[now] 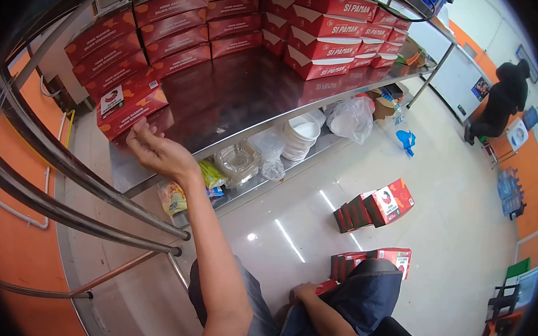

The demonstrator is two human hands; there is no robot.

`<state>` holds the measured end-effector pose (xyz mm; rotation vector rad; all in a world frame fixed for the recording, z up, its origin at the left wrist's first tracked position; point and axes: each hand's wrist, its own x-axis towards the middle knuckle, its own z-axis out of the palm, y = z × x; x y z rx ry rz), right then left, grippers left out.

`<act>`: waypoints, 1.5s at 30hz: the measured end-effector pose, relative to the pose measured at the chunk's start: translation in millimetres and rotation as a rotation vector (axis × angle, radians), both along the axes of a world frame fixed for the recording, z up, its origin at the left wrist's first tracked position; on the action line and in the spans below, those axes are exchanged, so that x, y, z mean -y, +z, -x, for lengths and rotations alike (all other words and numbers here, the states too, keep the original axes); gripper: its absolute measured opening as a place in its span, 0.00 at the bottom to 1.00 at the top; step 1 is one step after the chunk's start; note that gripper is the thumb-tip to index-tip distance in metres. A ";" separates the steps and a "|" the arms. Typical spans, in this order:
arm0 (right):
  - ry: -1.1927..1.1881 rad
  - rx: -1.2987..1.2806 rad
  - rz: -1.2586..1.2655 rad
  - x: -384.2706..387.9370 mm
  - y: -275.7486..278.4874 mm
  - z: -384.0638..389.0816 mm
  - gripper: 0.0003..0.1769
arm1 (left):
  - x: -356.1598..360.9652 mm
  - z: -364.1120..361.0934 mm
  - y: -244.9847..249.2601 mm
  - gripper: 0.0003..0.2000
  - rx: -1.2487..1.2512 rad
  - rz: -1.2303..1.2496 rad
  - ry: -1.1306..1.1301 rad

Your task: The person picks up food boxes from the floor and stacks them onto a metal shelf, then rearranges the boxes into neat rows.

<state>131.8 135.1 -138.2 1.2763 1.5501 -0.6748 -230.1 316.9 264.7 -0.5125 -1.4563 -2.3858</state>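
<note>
My left hand [158, 153] reaches to the near left corner of the metal shelf, palm turned up, fingers loosely bent and apart. Its fingertips are right at the lower edge of a red printed carton box [134, 107] with a white logo panel, which lies in front of a stack of like boxes [107, 50]. Down by my knee is my right hand [303, 291], its fingers mostly hidden. A bit of red carton [326, 287] shows beside it, partly behind my leg; I cannot tell whether the hand grips it.
More red boxes [326, 45] stand stacked on the shelf top [224, 94]. Clear plastic containers [237, 160] and white bowls [302, 130] fill the lower shelf. Two rows of boxes [390, 203] sit on the tiled floor. Metal rails [90, 172] stand at left. A person [504, 99] is at far right.
</note>
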 end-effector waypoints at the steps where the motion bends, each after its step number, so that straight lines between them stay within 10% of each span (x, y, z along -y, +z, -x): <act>1: 0.000 -0.033 0.020 -1.6 -2.9 -1.6 0.28 | 2.4 0.6 1.6 0.18 0.039 -0.014 -0.017; 8: -0.094 -0.336 -0.175 -41.8 52.9 39.0 0.21 | 8.8 11.0 -1.9 0.18 0.045 -0.101 -0.031; 14: 0.293 -0.260 -0.054 -47.9 93.8 58.0 0.38 | 7.9 21.1 -13.1 0.16 0.014 -0.071 -0.091; 19: 0.321 -0.132 0.081 27.0 -6.1 -7.0 0.51 | 0.5 15.2 -14.6 0.15 -0.042 0.063 0.027; 22: 0.498 -0.334 0.055 42.1 -11.7 -11.8 0.36 | -3.7 17.0 -19.5 0.14 -0.088 0.151 0.075; 23: -0.148 -0.341 0.378 23.7 -19.1 -9.2 0.40 | -5.7 18.4 -21.5 0.14 -0.090 0.147 0.069; 26: 0.399 -0.562 0.216 -7.5 22.6 10.5 0.46 | -3.1 19.8 -20.4 0.14 -0.041 0.166 0.039; 27: 0.242 -0.611 0.238 -25.5 41.1 22.4 0.54 | -2.7 19.5 -18.3 0.14 -0.033 0.161 0.025; 29: -0.290 -0.597 0.324 -63.1 66.2 43.3 0.40 | -2.2 22.2 -17.3 0.15 -0.021 0.159 -0.007; 30: -0.357 -1.145 0.226 -77.1 70.7 40.6 0.31 | -3.0 23.8 -18.1 0.16 -0.014 0.160 -0.025; 32: -0.615 -1.220 0.242 -114.6 137.8 57.7 0.29 | -4.5 24.4 -20.9 0.17 0.002 0.169 -0.062; 38: -0.833 -1.782 -0.407 -176.0 333.5 79.4 0.35 | -6.7 29.4 -21.4 0.20 -0.041 0.197 -0.327; 45: -1.007 -2.167 -0.268 -212.7 404.8 117.1 0.28 | -1.0 4.6 -3.2 0.30 -0.092 0.423 -0.582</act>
